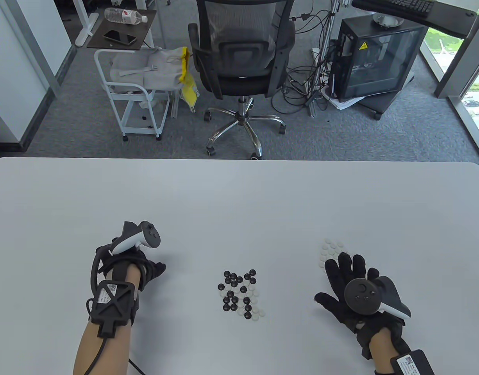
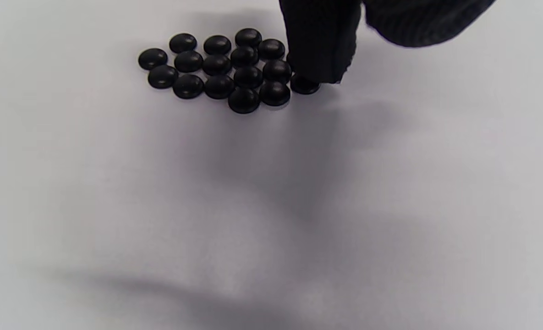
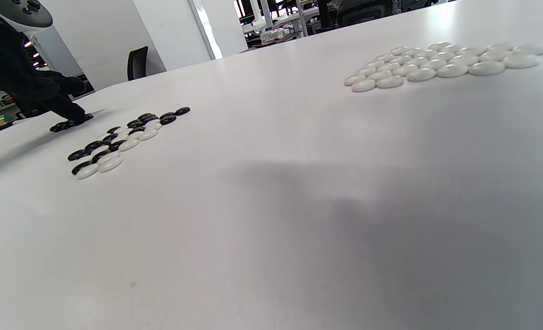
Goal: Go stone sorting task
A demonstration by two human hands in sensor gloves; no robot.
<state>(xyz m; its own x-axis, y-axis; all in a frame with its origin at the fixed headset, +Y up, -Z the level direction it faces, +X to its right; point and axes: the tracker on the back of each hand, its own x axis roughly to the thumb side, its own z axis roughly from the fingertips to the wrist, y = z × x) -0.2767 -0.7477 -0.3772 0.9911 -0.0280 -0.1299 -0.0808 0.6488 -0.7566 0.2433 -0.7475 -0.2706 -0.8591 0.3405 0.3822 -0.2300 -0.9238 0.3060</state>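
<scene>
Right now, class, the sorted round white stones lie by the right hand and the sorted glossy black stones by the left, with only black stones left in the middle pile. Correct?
Not quite. The table view shows the middle pile holds black and white stones mixed; the rest stands.

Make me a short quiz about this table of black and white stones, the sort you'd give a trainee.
1. True or false: the white stone pile lies near the right hand.
2. Which group is unsorted? A) the left group B) the middle group C) the right group
3. Fill in: the left hand has a fingertip down at the edge of the ____ stone pile.

Key: 1 true. 2 B, black and white lie mixed there. 3 black.
</scene>
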